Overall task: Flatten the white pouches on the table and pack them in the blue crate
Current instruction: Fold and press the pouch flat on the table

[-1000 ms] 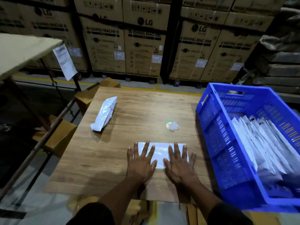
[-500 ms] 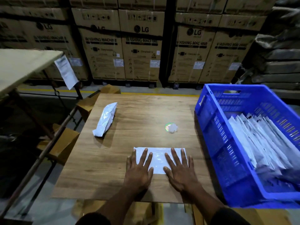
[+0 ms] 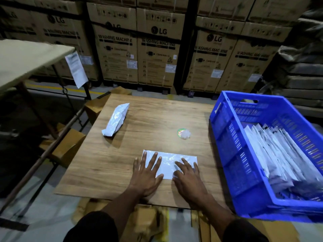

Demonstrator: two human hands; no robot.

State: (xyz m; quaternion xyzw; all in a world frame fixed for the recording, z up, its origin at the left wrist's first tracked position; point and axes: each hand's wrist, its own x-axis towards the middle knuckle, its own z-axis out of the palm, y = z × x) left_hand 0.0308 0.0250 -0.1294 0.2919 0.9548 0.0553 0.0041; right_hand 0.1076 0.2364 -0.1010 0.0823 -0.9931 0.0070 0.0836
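Both hands, left hand [image 3: 146, 173] and right hand [image 3: 189, 179], press flat with spread fingers on a white pouch [image 3: 168, 163] on the wooden desk [image 3: 157, 116], beside a blue crate [image 3: 232, 154] holding stacked white pouches [image 3: 276, 154].

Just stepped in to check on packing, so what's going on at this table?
A person is pressing both hands flat on a white pouch at the near edge of the wooden table, left hand on its left part, right hand on its right. Another pouch, still puffy, lies at the far left, not yet flattened. The blue crate to the right already holds a row of white pouches.
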